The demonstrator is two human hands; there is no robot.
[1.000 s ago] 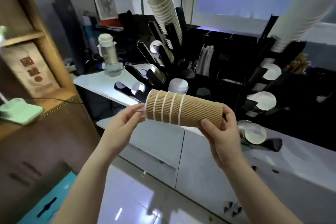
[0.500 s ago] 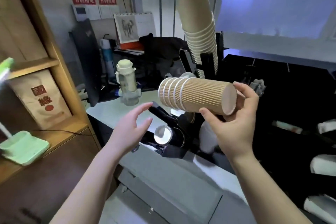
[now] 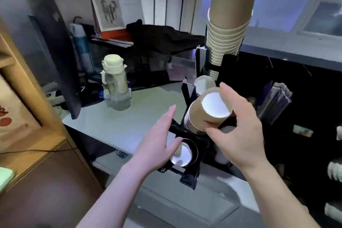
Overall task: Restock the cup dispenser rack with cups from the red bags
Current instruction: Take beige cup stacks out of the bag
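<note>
right hand [image 3: 238, 131] grips cup stack [image 3: 205, 113] at rack [image 3: 187, 170] | left hand [image 3: 157, 142] open, beside; possibly touching rack

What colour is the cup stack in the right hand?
Brown ribbed paper cup stack, white inside; head view.

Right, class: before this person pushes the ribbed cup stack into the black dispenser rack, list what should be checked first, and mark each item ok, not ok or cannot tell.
1. Right hand grips the ribbed cup stack firmly: ok.
2. Stack's far end lined up with a slot of the black dispenser rack: cannot tell, the stack hides it.
3. Left hand open and holding nothing: ok.
4. Left hand out of the stack's path: not ok, it lies close beside the rack.
5. Tall cup column above clear of the stack: ok.
</note>
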